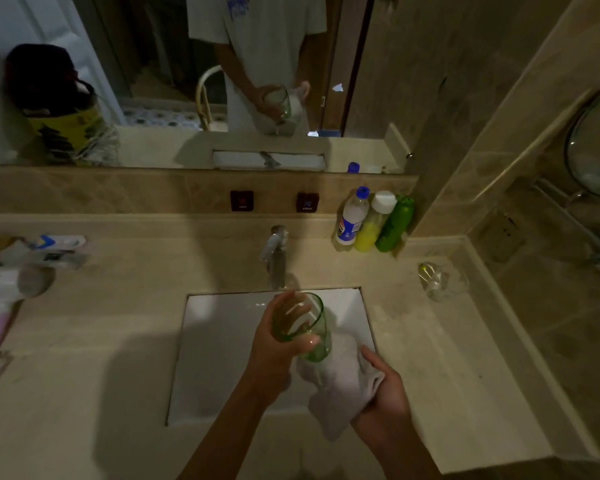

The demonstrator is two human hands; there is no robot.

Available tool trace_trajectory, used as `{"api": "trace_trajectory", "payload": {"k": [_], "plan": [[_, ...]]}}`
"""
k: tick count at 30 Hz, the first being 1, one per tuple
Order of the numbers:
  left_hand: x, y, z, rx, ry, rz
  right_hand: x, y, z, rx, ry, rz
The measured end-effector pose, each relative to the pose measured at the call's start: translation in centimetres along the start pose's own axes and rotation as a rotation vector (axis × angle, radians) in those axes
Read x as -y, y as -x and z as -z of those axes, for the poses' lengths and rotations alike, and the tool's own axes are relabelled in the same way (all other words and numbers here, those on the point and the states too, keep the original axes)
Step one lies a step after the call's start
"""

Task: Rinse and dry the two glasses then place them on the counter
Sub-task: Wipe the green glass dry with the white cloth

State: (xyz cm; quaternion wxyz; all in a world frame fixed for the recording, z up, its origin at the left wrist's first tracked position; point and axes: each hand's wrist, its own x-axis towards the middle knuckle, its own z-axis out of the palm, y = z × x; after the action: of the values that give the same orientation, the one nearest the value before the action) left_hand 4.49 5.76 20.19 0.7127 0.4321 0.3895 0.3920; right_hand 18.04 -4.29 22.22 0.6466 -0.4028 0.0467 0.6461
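My left hand [274, 355] grips a green-tinted glass [303, 327] over the white sink [219, 341], its mouth tilted toward me. Under and beside the glass lies a pale cloth [340, 386], which my right hand [383, 400] holds bunched against the glass's base. A second clear glass [437, 280] stands on the beige counter [430, 358] to the right of the sink, apart from both hands.
A chrome tap [276, 254] rises behind the sink. Three bottles [371, 223] stand at the back right corner. A hair dryer [11, 296] and packets lie on the left counter. A mirror [187, 81] covers the wall ahead; a tiled wall closes the right side.
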Motion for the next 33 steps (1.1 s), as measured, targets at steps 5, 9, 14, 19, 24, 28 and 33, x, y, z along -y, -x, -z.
{"api": "trace_trajectory", "payload": {"k": [5,9,14,19,24,28,33], "plan": [[1.7,-0.8,-1.5,-0.110,0.200,0.111,4.3,-1.0,4.4,-0.140,0.028,0.026],[2.1,-0.6,-3.2,-0.182,0.294,0.173,8.4,-3.7,9.2,-0.261,0.129,0.058],[3.1,-0.5,-4.8,-0.221,0.339,0.233,15.0,-6.2,13.2,-0.265,0.277,0.170],[3.9,-0.8,-5.9,-0.268,0.495,0.278,16.3,-9.1,16.5,-0.317,1.190,0.491],[4.3,-1.3,-6.7,-0.186,0.586,0.282,10.4,-11.2,18.2,-0.252,1.533,0.165],[5.2,-2.0,-7.6,-0.291,0.574,0.353,8.6,-11.5,20.6,-0.031,1.968,0.197],[6.4,-2.6,-8.0,-0.241,0.538,0.440,9.4,-11.0,21.2,0.107,2.278,0.090]]}}
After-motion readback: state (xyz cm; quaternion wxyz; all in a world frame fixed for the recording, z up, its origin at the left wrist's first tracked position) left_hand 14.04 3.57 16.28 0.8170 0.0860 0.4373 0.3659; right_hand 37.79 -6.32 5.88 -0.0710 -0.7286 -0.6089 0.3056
